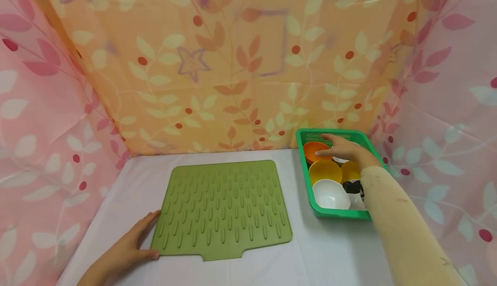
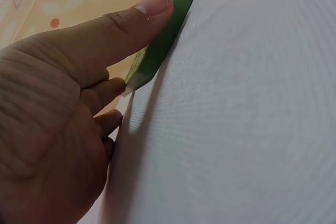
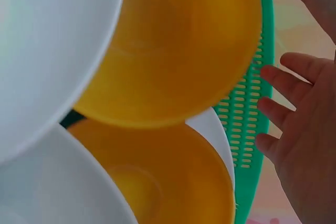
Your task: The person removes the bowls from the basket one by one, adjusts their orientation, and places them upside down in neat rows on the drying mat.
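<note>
My left hand (image 1: 132, 243) rests at the left edge of a green ridged drying mat (image 1: 221, 204) lying flat on the table. In the left wrist view its thumb (image 2: 156, 4) touches the mat's edge and the fingers are extended. My right hand (image 1: 343, 148) is over the far part of a green plastic basket (image 1: 341, 213), thumb at an orange bowl (image 1: 315, 149). Its fingers are spread in the right wrist view. Nearer in the basket sit a yellow bowl (image 1: 325, 172), another yellow bowl (image 1: 350, 171) and a white bowl (image 1: 331, 194). More white bowls are partly hidden by the right arm.
A white cloth (image 1: 268, 268) covers the table. Patterned curtains surround it, with an orange one (image 1: 233, 105) at the back and pink ones (image 1: 42, 169) at the sides. The basket stands at the back right. A small black device (image 1: 352, 187) is by the right wrist.
</note>
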Motion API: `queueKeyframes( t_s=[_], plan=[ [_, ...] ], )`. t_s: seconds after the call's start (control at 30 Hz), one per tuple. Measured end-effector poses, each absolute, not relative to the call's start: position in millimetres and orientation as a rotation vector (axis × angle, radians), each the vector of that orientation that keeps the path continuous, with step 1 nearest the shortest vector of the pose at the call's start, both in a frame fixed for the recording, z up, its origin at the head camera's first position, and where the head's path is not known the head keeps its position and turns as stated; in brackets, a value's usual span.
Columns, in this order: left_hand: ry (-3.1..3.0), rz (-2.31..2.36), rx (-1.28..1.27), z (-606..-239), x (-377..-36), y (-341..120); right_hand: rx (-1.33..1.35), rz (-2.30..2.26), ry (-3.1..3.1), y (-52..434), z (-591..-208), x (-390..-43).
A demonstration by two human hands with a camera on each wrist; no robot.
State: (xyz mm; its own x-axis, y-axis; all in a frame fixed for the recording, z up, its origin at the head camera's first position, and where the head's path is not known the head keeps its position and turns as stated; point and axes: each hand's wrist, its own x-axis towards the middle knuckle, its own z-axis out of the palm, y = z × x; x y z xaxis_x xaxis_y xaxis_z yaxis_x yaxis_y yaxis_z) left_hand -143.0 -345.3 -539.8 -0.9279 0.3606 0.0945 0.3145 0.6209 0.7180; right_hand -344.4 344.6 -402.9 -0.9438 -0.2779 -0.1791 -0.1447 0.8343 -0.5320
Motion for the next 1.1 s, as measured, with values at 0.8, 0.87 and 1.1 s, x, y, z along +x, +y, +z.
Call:
queueKeyframes(
  t_s=[0.8, 0.87, 1.1],
  plan=[
    [2.695, 1.282, 0.464, -545.6, -141.2, -348.8, -0.193, -0.552, 2.834, 332.9, -431.0, -360.2],
    [2.692, 1.270, 0.450, -543.9, -141.3, -348.4, -0.183, -0.539, 2.828, 331.7, -431.7, -361.5],
    [2.703, 1.266, 0.454, -540.8, -140.5, -347.7, -0.136, -0.406, 2.829, 322.4, -427.4, -365.6]
  ],
)
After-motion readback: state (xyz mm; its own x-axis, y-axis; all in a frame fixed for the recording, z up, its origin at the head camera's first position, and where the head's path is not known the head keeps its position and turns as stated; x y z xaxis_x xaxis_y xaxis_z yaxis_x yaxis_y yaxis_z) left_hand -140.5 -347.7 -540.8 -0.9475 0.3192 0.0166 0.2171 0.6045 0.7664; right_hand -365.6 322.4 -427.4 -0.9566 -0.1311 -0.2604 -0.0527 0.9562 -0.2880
